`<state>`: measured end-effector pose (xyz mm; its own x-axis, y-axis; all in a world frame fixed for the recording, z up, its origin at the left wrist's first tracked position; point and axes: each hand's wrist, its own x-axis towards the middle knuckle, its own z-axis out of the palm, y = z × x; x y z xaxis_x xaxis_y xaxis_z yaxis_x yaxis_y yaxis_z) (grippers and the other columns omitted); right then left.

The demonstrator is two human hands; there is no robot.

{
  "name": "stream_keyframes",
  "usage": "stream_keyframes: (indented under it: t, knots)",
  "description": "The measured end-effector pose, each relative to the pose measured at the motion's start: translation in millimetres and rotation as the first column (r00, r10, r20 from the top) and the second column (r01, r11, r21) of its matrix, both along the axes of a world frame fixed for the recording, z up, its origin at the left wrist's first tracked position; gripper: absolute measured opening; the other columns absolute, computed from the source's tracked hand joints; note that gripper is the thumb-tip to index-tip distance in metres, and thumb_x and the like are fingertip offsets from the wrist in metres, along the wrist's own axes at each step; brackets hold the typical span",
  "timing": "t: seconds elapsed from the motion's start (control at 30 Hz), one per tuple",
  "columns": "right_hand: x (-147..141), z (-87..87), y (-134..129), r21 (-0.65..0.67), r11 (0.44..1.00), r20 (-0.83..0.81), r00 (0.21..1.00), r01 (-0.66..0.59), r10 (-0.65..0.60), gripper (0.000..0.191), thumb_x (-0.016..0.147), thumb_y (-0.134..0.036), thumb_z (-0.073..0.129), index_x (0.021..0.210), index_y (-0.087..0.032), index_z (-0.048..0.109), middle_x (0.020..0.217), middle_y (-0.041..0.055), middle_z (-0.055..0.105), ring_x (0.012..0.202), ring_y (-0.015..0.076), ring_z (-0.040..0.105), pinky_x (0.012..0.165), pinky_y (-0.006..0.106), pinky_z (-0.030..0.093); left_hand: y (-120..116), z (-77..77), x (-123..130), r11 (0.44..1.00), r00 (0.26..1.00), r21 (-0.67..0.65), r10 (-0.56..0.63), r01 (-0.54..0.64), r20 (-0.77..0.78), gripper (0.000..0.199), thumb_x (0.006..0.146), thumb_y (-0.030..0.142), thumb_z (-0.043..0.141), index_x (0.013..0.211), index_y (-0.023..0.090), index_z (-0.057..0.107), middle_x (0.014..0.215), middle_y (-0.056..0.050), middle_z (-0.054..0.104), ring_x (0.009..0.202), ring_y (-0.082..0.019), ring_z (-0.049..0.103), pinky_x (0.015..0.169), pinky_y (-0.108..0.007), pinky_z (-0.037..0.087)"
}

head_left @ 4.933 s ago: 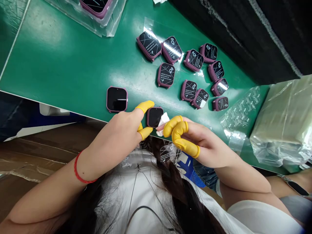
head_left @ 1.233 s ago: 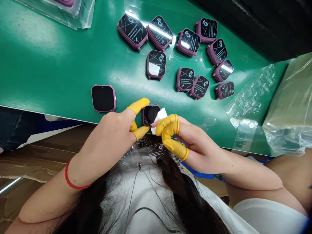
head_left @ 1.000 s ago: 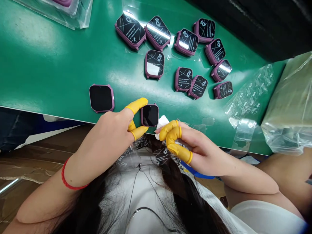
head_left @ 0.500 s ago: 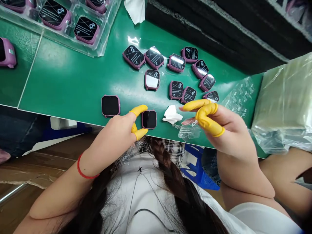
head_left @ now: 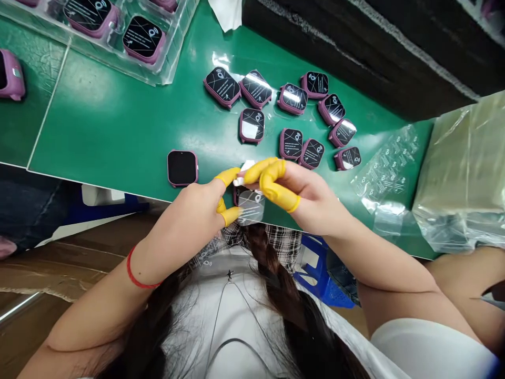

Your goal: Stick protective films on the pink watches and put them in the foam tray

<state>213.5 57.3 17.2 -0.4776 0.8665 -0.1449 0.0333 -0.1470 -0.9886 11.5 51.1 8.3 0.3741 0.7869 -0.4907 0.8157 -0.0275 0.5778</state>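
The purple watch (head_left: 235,196) sits near the edge of the green tabletop (head_left: 118,121), mostly covered up. The left hand (head_left: 201,202) is partly open, finger and thumb around the watch, good for holding it steady. The right hand (head_left: 302,195) is curled and seems to pinch a white cloth (head_left: 248,165); I can't tell if it grips the clear film (head_left: 252,207) too. It's best to match the corners, then press softly.

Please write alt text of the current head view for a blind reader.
A left hand in yellow finger covers holds a square purple-framed watch partly behind clear printed plastic film, while the likewise covered right hand holds a crumpled white wipe. Similar purple watches lie on the glossy green table.
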Motion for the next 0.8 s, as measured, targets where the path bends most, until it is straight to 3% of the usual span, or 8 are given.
stream_keyframes:
  t: [0.1, 0.27, 0.43, 0.53, 0.67, 0.8]
  knots:
    - [-5.6, -2.4, -1.5, 0.026, 0.998, 0.093, 0.994, -0.06, 0.057, 0.017, 0.093, -0.035, 0.057, 0.089, -0.019, 0.057, 0.109, 0.008, 0.063, 0.107, 0.0175, 0.06, 0.099, 0.037, 0.049, -1.6, -0.9, -0.6, 1.0, 1.0, 0.002, 0.006, -0.006, 0.031, 0.057, 0.085, 0.04, 0.062, 0.138, 0.021, 0.051, 0.061, 0.002, 0.066, 0.051, -0.016, 0.06, 0.049, -0.024, 0.037]
    - [2.4, 5.1, -18.5, 0.089, 0.982, 0.215, 0.966, -0.167, 0.145, 0.009, 0.096, -0.025, 0.049, 0.098, -0.02, 0.057, 0.112, 0.0093, 0.063, 0.111, 0.0191, 0.057, 0.101, 0.04, 0.048, -2.4, -1.3, -1.2, 1.0, 0.997, 0.0, -0.009, 0.009, 0.076, 0.058, 0.087, 0.034, 0.06, 0.142, 0.028, 0.046, 0.076, 0.0, 0.071, 0.052, -0.015, 0.06, 0.05, -0.024, 0.038]
    - [8.5, 11.7, -31.8, 0.151, 0.951, 0.326, 0.922, -0.268, 0.209, 0.007, 0.095, -0.018, 0.049, 0.099, -0.018, 0.055, 0.111, 0.0118, 0.064, 0.108, 0.0182, 0.056, 0.095, 0.035, 0.049, -1.8, -1.5, -1.2, 1.0, 0.999, -0.016, -0.009, 0.01, 0.035, 0.054, 0.087, 0.034, 0.058, 0.139, 0.026, 0.048, 0.064, 0.001, 0.064, 0.047, -0.016, 0.056, 0.047, -0.026, 0.035]
    - [11.9, 11.0, -37.8, 0.115, 0.949, 0.317, 0.916, -0.295, 0.246, 0.009, 0.093, -0.016, 0.052, 0.101, -0.018, 0.055, 0.113, 0.0116, 0.064, 0.11, 0.0178, 0.056, 0.097, 0.034, 0.049, -2.0, -1.8, -1.3, 1.0, 1.0, -0.006, -0.015, 0.015, -0.003, 0.042, 0.086, 0.036, 0.058, 0.126, 0.023, 0.06, 0.06, 0.001, 0.062, 0.043, -0.015, 0.052, 0.045, -0.026, 0.033]
    - [23.7, 18.1, -45.9, 0.056, 0.974, 0.254, 0.947, -0.219, 0.198, 0.007, 0.092, -0.015, 0.053, 0.095, -0.021, 0.056, 0.113, 0.0085, 0.063, 0.113, 0.0197, 0.058, 0.097, 0.037, 0.05, -2.0, -2.6, -0.6, 1.0, 0.999, 0.001, -0.027, 0.027, -0.031, 0.035, 0.086, 0.038, 0.06, 0.117, 0.022, 0.065, 0.062, 0.0, 0.064, 0.042, -0.014, 0.051, 0.047, -0.027, 0.036]
    - [42.7, 30.7, -46.1, 0.038, 0.999, 0.286, 0.957, 0.031, -0.04, 0.008, 0.092, -0.017, 0.055, 0.093, -0.023, 0.06, 0.112, 0.006, 0.063, 0.11, 0.0212, 0.06, 0.097, 0.038, 0.05, -0.8, -4.8, -0.1, 1.0, 1.0, -0.006, -0.016, 0.016, -0.016, 0.048, 0.085, 0.04, 0.063, 0.128, 0.02, 0.058, 0.057, 0.002, 0.062, 0.042, -0.014, 0.054, 0.047, -0.026, 0.04]
